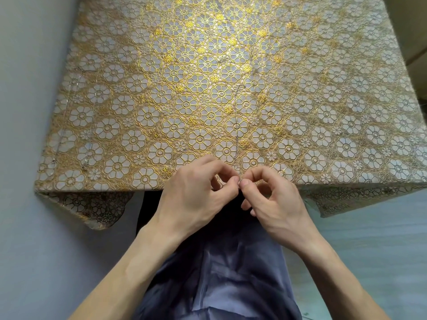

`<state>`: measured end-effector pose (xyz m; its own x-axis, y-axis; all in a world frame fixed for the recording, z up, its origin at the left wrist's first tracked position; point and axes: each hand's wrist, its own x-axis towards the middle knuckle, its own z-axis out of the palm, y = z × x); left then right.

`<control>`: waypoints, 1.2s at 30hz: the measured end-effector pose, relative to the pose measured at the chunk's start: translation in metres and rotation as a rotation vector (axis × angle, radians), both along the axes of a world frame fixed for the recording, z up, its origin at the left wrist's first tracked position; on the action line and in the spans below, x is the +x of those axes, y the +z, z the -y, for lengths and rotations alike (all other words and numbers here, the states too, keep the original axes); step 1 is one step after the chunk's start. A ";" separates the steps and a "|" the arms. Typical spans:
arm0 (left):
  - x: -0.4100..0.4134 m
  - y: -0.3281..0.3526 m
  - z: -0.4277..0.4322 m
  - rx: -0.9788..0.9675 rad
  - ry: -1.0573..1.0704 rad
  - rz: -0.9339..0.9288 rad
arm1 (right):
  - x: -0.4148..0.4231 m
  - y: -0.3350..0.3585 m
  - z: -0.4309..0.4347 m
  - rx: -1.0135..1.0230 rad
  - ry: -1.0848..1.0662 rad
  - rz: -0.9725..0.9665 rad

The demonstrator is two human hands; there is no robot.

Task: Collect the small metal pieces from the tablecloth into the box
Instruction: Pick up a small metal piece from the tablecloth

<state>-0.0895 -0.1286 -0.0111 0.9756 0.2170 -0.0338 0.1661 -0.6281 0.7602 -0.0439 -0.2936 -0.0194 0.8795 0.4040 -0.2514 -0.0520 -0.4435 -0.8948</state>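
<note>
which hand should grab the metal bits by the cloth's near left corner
Left, likely: the left hand is nearer the bits; the right hand would have to cross over it. Both pinch a tiny piece.

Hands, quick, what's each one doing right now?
Left hand: pinching a tiny metal piece at the near edge of the tablecloth.
Right hand: pinching the same piece.

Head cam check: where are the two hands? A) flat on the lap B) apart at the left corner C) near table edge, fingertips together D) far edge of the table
C: left hand and right hand meet at the near edge of the tablecloth, pinching a tiny piece between their fingertips.
</note>
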 end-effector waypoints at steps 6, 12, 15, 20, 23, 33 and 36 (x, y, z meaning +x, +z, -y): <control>0.001 0.002 0.003 -0.050 0.017 -0.025 | 0.000 -0.001 -0.001 0.112 -0.009 -0.147; 0.003 0.002 0.001 -0.296 0.060 -0.164 | -0.003 -0.001 -0.004 0.110 -0.055 -0.033; 0.004 0.003 0.001 -0.265 0.047 -0.192 | -0.004 0.000 -0.004 0.127 -0.056 -0.034; 0.002 0.003 -0.002 -0.286 0.018 -0.172 | -0.003 0.000 0.001 0.112 -0.045 -0.007; 0.001 0.004 -0.003 -0.293 0.005 -0.162 | -0.002 -0.001 0.003 0.101 -0.048 0.009; 0.002 0.004 -0.006 -0.394 0.008 -0.185 | -0.001 -0.001 0.003 0.025 0.029 0.214; 0.001 0.004 -0.007 -0.324 -0.035 -0.095 | 0.000 -0.001 0.002 0.000 0.063 0.245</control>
<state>-0.0887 -0.1214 -0.0069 0.9713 0.1468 -0.1870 0.2287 -0.3628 0.9034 -0.0443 -0.2958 -0.0206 0.8871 0.4603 -0.0334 0.1947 -0.4389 -0.8772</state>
